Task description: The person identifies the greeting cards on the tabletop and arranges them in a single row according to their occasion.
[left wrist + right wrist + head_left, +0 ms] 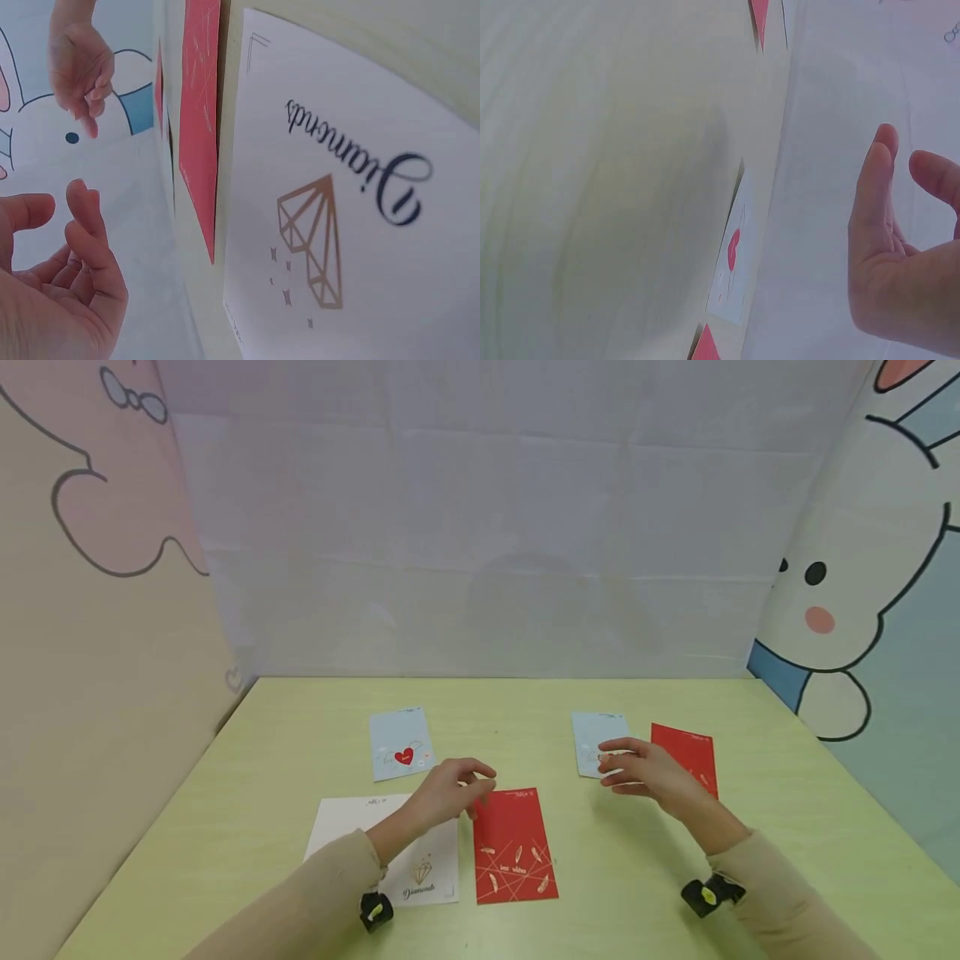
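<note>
Air alone fills both grasps: the left hand (pixel 450 789), fingers loosely bent, overlaps the upper left corner of the feathered red card (pixel 517 852) at the head frame's lower middle, while the right hand (pixel 655 777), fingers relaxed, crosses the right heart card (pixel 596 733) right of centre. Left of the feathered card lies the white Diamonds card (pixel 431 852); the left heart card (pixel 397 735) sits above that, and a second red card (pixel 690 753) shows behind the right hand. All five look light and thin, probably stiff enough to stay flat but easily creased, and smooth enough to slide along the table (pixel 607 885). I'd slip a nail under a long edge or corner and pinch there with thumb and fingertip, leaving the printed middle alone. From the head the hands seem to meet the cards, yet each wrist view shows its hand apart from them. The right wrist view also uncovers the heart that fingers partly hide from above; the left wrist view spells out "Diamonds" upside down, close up.
</note>
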The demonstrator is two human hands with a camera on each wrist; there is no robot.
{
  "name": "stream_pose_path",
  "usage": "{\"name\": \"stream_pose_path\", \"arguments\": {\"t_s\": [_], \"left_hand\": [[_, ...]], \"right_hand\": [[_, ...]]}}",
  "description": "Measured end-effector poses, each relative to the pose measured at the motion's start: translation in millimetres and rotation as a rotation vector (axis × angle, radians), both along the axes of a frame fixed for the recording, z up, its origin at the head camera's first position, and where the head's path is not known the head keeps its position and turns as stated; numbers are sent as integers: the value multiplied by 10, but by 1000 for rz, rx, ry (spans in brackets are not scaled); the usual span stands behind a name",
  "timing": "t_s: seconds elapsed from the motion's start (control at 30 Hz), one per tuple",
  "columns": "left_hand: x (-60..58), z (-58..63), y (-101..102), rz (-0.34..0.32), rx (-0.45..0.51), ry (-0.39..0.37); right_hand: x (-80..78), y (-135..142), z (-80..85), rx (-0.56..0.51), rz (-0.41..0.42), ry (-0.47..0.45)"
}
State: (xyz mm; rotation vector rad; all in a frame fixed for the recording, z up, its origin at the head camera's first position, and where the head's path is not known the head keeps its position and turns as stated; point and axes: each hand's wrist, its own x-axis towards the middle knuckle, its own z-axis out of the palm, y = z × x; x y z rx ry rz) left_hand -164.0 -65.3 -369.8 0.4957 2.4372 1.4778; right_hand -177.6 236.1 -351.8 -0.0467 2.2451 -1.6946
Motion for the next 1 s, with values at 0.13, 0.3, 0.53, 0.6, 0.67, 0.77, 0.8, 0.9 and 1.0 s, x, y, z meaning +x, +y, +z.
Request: {"name": "stream_pose_path", "arguments": {"t_s": [0.13,0.3,0.53,0.6,0.67,0.77,0.8,0.9,1.0], "left_hand": [[-77,-18,34,32,22,-42],[-146,-22,114,46,43,-94],[-179,-33,275,23,55,-157],[-185,-41,326,16,54,-165],[-193,-38,373,11,53,-168],[-215,-34,442,13,58,-176],[-220,-33,466,15,62,-178],[-240,-64,545,22,87,-195],[-241,-89,630,32,105,-214]], "right_hand": [[-17,213,39,-45,-39,-24],[-52,463,57,-129,-131,-70],[-115,734,-8,-149,-236,-119],[-129,806,-36,-133,-252,-127],[-137,880,-60,-117,-253,-118],[-145,980,-73,-106,-261,-107],[-148,1010,-76,-104,-263,-107],[-165,1081,-94,-99,-295,-121],[-187,1159,-144,-85,-334,-142]]}}
